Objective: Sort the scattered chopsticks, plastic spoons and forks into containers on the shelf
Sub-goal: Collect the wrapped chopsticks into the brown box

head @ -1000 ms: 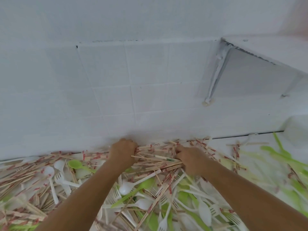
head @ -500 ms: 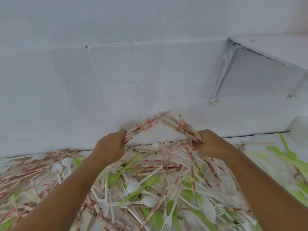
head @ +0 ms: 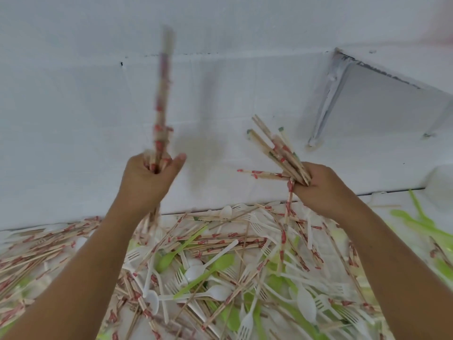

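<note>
**A:** What has your left hand got?

**B:** Your left hand (head: 149, 185) is fisted round a first bundle (head: 160, 111) of wrapped chopsticks. Its long axis runs nearly straight up out of the top of the fist. The upper tips are blurred, and a shorter tail shows below the hand.

**A:** And between your hands?

**B:** Below both of them lies the pile (head: 208, 261) of chopsticks, spoons and forks, well beneath the knuckles.

**A:** The right?

**B:** Your right hand (head: 326, 192) pinches a second bundle (head: 279, 148), which fans up and to the left from the fingers. One stick juts sideways toward your left hand. Another hangs down from the grip to the pile.

**A:** Which hand goes to the shelf?

**B:** The right is nearer, I'd judge. The shelf (head: 397, 57) lies above and to the right of it, past the bracket (head: 327, 101), and the left hand is well apart from it. No container shows on the shelf from here, so I can't tell where either bundle drops.
</note>
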Demonstrator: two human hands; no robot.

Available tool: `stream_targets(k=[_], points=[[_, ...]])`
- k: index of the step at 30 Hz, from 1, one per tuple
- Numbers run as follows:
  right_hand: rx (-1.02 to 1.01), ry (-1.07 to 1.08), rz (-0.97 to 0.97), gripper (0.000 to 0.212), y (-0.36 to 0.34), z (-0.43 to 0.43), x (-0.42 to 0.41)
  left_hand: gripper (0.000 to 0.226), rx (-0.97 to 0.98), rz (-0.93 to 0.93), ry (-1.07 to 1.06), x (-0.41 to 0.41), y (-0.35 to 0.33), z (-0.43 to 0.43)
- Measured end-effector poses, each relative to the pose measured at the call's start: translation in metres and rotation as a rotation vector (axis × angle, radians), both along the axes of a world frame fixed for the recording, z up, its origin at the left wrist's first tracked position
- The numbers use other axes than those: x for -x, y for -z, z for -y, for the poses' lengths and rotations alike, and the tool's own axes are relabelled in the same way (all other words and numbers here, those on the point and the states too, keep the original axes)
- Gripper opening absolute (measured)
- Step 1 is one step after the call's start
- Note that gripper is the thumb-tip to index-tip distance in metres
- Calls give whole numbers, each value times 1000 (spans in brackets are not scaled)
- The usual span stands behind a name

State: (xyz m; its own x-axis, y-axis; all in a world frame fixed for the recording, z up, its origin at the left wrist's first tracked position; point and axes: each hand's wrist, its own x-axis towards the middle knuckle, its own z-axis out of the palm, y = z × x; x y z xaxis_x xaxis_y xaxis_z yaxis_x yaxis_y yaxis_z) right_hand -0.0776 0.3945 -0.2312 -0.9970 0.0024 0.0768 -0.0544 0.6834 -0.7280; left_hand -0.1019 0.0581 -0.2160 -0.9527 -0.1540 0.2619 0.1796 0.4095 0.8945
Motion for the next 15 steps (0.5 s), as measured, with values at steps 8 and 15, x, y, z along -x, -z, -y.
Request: stream_targets(k=[8,15], points=[[135,184,-241,26,28,7,-8,67,-573,-49,-10,-11,33,-59],[-207,-39,-378,23,76,27,-14,69,-275,69,18,-15,116,-67]])
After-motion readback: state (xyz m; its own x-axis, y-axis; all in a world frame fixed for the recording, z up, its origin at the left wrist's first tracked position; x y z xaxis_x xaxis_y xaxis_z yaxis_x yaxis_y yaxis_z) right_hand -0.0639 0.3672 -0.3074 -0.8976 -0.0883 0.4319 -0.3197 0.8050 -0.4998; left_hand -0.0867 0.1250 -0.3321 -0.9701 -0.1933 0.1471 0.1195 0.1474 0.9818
